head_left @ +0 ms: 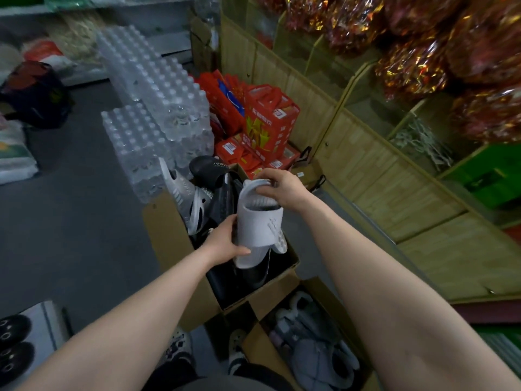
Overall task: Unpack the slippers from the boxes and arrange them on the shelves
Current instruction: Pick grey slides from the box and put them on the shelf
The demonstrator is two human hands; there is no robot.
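I hold a white slide slipper upright over an open cardboard box. My left hand grips its lower side near the toe. My right hand pinches the heel end at the top. Inside the box lie several more slippers: a black one at the far end, a light grey one standing on edge, and dark ones beneath the white slipper. A second open box close to me holds grey fluffy slippers.
Shrink-wrapped packs of water bottles stack left of the box. Red gift boxes stand behind it. A wooden display counter runs along the right, with red foil-wrapped baskets on top. Black shoes sit on a low shelf at bottom left.
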